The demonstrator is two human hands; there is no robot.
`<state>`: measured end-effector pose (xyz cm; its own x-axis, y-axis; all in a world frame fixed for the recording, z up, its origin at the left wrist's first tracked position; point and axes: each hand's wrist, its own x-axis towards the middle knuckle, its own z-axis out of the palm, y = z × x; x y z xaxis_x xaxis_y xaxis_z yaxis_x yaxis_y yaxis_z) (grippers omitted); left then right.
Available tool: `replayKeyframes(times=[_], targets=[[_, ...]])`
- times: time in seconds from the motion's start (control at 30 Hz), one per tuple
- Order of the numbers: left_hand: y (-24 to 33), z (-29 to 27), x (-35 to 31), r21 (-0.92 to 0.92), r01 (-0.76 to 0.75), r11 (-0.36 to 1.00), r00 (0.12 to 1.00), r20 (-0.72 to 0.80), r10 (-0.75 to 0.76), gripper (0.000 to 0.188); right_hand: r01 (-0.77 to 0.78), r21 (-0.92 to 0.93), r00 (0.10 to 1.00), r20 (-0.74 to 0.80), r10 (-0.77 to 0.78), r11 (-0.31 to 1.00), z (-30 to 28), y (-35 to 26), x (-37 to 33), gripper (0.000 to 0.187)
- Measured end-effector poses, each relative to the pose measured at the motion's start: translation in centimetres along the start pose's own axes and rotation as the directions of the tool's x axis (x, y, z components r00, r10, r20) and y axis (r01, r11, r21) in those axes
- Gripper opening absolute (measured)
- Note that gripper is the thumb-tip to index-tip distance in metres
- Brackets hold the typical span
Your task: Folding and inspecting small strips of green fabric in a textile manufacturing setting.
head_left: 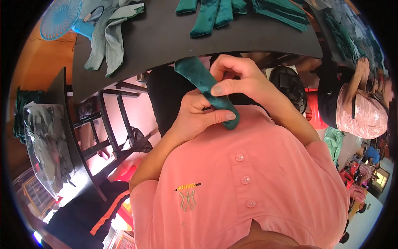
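Observation:
Between my two hands, close in front of my pink shirt (215, 174), is a dark green velvet strip (191, 71). Its upper end reaches toward the table edge, and the lower end curls round near my chest. My left hand (195, 114) grips the strip low down, thumb pressed along its near end. Higher up, my right hand (244, 79) pinches the same strip with its thumb on top; part of its fingers is hidden behind the cloth.
The dark table (166, 37) ahead carries more green velvet strips (211, 18), a green strip pile (284, 14), grey-green cloth pieces (111, 41) and a blue fan (61, 18). A bagged cloth bundle (46, 145) is at left. Another person (360, 110) works at right, beside a red stool (317, 110).

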<state>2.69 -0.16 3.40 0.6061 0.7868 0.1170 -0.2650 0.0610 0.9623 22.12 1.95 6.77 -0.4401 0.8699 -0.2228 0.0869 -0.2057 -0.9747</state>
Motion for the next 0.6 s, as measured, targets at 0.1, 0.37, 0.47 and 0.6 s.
replayKeyframes(times=[0.1, 0.37, 0.47, 0.6], targets=[[1.0, -0.2, 0.4, 0.223, 0.054, 0.973, 0.998, 0.018, -0.060, 0.012, 0.073, 0.060, 0.993, -0.096, -0.067, 0.996, 0.2, -0.3, 0.5, 0.032], [0.0, 0.3, 0.6, 0.196, 0.049, 0.979, 0.995, 0.075, -0.065, 0.009, 0.260, 0.468, 0.940, -0.324, -0.110, 0.845, 1.2, 0.5, 0.7, 0.007], [0.3, 0.4, 0.6, 0.293, -0.002, 0.956, 1.000, 0.008, 0.000, 0.030, 0.401, 0.550, 0.885, -0.441, -0.153, 0.733, 0.4, 0.6, 0.2, 0.014], [-0.8, 0.3, 0.5, 0.426, -0.241, 0.872, 0.956, -0.051, 0.289, 0.067, 0.467, 0.566, 0.827, -0.551, -0.110, 0.679, -1.0, 0.6, -0.5, 0.015]])
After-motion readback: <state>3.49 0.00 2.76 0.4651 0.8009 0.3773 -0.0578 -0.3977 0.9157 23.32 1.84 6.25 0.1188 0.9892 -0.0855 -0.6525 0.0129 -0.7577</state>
